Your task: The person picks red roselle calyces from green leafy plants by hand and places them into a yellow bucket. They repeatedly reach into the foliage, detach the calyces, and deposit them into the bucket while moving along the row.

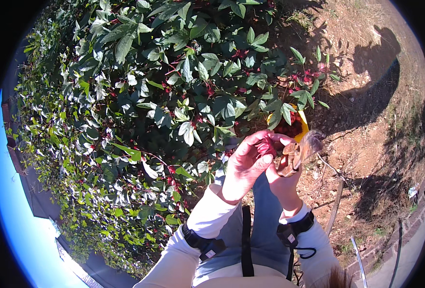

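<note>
My left hand [239, 167] pinches a dark red roselle calyx [265, 147] between thumb and fingers. Close against it, my right hand [283, 185] grips a brown hand tool [290, 158] with a ridged or coiled middle; its exact kind is unclear. The tool's far end is blurred and points up to the right. The fingertips of both hands meet around the calyx, so part of it is hidden. Just beyond my hands sits a yellow container [304, 120] with dark red pieces inside, partly covered by leaves.
Dense leafy roselle bushes [144, 90] with red calyces fill the left and middle. A fruiting branch [308, 77] leans over dry soil [363, 147] at the right. A thin dry stick [335, 205] lies beside my legs. A paved edge [410, 219] runs along the lower right.
</note>
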The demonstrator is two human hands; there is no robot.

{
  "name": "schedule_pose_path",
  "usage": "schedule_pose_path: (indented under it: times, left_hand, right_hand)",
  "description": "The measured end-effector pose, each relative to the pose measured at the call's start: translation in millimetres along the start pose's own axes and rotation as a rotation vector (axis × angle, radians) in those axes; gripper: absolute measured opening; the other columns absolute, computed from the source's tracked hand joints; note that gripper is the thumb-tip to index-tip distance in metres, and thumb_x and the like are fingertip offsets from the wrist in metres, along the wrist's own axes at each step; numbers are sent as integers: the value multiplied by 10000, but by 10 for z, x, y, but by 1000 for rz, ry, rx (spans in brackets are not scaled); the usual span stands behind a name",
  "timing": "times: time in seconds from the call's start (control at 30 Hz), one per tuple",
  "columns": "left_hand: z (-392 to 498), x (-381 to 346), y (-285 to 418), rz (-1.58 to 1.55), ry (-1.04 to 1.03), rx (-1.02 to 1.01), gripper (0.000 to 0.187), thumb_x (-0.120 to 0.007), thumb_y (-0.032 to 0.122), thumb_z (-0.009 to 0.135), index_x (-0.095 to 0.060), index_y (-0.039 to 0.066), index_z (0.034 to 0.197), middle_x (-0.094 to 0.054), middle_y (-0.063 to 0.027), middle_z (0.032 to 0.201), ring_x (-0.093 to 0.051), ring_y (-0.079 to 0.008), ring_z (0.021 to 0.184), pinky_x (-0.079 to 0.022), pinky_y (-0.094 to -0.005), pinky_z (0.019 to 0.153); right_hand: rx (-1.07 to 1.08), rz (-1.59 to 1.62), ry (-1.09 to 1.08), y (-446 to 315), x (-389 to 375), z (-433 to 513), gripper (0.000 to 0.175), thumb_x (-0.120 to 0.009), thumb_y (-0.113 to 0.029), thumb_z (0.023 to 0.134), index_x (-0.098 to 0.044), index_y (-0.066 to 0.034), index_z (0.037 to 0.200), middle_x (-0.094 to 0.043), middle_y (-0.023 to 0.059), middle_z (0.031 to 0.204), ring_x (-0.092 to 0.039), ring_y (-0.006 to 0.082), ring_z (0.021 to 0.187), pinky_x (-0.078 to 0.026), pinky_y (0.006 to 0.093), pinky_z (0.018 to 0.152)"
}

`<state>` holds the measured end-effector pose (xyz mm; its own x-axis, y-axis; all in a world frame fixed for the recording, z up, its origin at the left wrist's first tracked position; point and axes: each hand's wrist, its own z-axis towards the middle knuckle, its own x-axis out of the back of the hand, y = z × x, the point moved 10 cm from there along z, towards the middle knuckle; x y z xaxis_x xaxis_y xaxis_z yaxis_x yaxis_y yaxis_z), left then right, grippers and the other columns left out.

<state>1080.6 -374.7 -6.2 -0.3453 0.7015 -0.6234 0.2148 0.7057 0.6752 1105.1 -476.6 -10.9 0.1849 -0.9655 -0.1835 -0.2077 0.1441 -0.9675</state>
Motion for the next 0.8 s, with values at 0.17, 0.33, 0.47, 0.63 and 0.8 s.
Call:
schedule_pose_path:
  times: [0.17,0.33,0.47,0.63,0.8]
  left_hand:
    - [-61,233,21,56,103,123,320,-605,16,921,-596,33,1241,-650,-87,1162,-599,-172,1080,-444,-329,995]
    - [-37,303,156,-61,103,97,431,-530,193,990,-436,28,1377,-545,-107,1325,-560,-183,1159,-417,-333,1026]
    - [-104,239,103,93,112,108,459,-642,69,911,-478,16,1336,-565,-93,1292,-562,-167,1127,-418,-335,1021]
    - [-113,381,143,110,74,188,398,-503,186,1004,-482,-21,1344,-606,-108,1232,-549,-176,1153,-405,-334,1036]
    - [-62,231,247,286,-3,64,643,-610,307,944,-332,-2,1434,-432,-159,1408,-421,-248,1306,-305,-381,1098]
  right_hand:
    - [57,32,-9,-82,-95,-13,550,-621,136,778,-409,-2,1267,-510,151,1249,-549,252,1146,-469,363,968]
    - [-11,70,10,-23,-147,-36,524,-647,131,775,-434,4,1237,-516,138,1239,-555,224,1125,-481,341,936]
    - [34,58,18,-34,-213,-21,519,-627,136,772,-433,4,1235,-519,134,1220,-559,217,1104,-472,332,938]
    - [14,15,24,-34,-214,-2,525,-637,122,773,-423,7,1238,-526,132,1198,-566,210,1079,-471,317,918]
    - [-25,-154,13,-16,-220,40,543,-690,76,779,-409,8,1238,-541,117,1144,-592,192,1014,-485,304,876]
